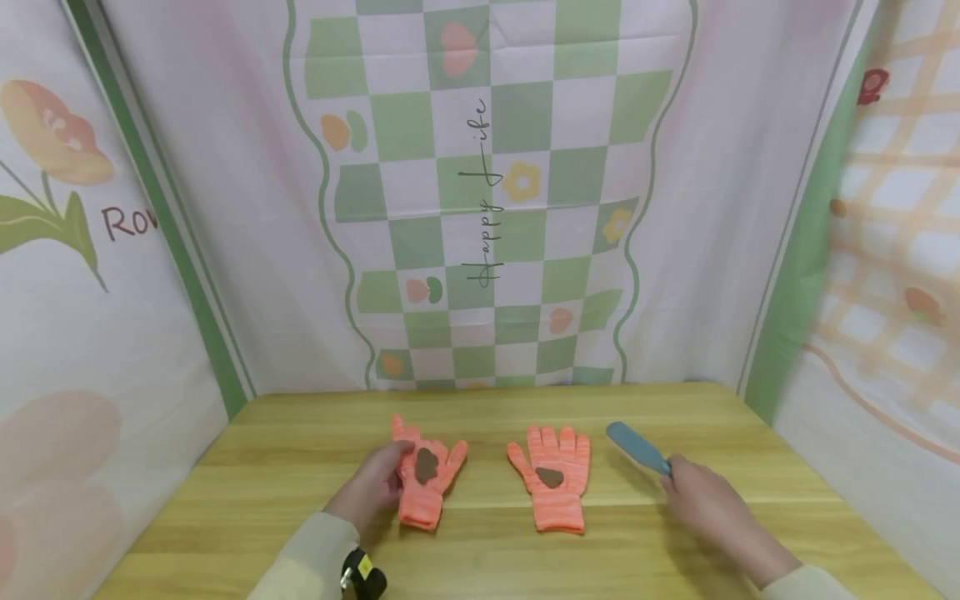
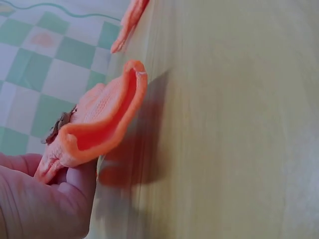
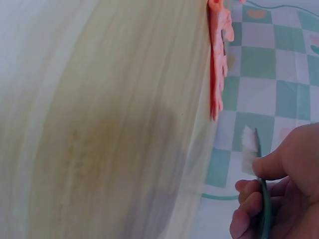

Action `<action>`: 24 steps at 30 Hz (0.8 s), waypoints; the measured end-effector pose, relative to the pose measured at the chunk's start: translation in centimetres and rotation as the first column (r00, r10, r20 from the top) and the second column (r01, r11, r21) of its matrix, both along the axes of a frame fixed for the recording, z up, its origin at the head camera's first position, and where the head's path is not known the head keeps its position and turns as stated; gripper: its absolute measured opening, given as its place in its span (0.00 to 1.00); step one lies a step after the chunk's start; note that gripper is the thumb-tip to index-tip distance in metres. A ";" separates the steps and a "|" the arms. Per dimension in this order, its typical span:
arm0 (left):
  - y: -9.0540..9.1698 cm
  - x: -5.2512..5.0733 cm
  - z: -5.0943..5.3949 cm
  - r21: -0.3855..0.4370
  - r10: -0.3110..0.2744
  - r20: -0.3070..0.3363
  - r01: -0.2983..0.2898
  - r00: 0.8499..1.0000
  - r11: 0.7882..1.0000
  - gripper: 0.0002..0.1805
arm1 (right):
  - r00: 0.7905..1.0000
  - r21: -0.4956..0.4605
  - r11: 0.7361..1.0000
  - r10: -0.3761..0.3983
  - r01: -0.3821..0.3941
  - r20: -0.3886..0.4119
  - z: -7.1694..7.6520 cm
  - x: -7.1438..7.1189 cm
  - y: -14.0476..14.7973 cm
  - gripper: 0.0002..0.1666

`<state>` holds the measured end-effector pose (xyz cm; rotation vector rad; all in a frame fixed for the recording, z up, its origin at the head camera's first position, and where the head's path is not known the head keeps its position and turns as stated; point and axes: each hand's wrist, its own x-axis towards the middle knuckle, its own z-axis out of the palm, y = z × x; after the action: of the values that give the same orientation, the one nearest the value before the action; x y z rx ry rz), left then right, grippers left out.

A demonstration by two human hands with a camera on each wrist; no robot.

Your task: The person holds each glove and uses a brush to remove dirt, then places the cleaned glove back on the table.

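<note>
An orange knitted glove (image 1: 420, 505) with a dark brown patch lies at the left of centre; my left hand (image 1: 372, 483) grips its outer side. The left wrist view shows the cuff (image 2: 102, 134) gaping and raised off the wood, thumb and fingers (image 2: 79, 181) pinching the edge. A second orange glove (image 1: 560, 500), also with a brown patch, lies flat to the right, touched by neither hand. My right hand (image 1: 708, 506) holds a blue-grey handled tool (image 1: 636, 447), pointing up and left; in the right wrist view white bristles (image 3: 249, 139) show along it.
The gloves lie on a wooden table (image 1: 480, 562). Behind it hangs a green and white checked cloth (image 1: 521, 242), with printed curtains (image 1: 67, 333) at both sides. A black object with a yellow mark (image 1: 363, 573) sits at the left wrist.
</note>
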<state>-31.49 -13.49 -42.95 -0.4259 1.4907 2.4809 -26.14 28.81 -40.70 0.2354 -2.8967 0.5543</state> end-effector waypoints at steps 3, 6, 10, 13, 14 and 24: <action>-0.1 0.1 0.1 -0.051 0.001 0.015 0.000 1.000 0.999 0.25 | 1.000 -0.022 1.000 0.001 -0.001 -0.008 0.4 0.1 -0.7 0.07; -0.1 0.1 0.2 -0.092 0.002 0.019 -0.001 1.000 0.996 0.23 | 1.000 -0.057 0.998 -0.002 0.001 -0.013 0.7 0.1 -1.4 0.09; 0.0 0.1 0.4 -0.079 -0.015 0.006 0.015 1.000 0.997 0.24 | 0.999 -0.092 0.996 -0.020 0.017 -0.029 1.0 0.0 -2.2 0.15; 0.3 0.3 0.7 -0.036 -0.063 0.002 0.063 0.998 0.997 0.26 | 0.998 -0.114 0.993 -0.036 0.031 -0.046 1.2 0.0 -2.9 0.21; 0.4 0.3 0.8 -0.019 -0.077 0.000 0.077 0.997 0.997 0.26 | 0.998 -0.123 0.992 -0.039 0.032 -0.053 1.4 0.0 -3.2 0.22; 1.2 0.7 1.6 -0.003 -0.116 -0.035 0.116 0.993 0.993 0.24 | 0.989 -0.155 0.988 -0.011 -0.012 -0.149 2.7 0.4 -6.6 0.20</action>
<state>-30.81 -12.27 -41.37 -0.2879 1.4849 2.4097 -25.71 22.24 -37.96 0.2440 -2.6934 0.7262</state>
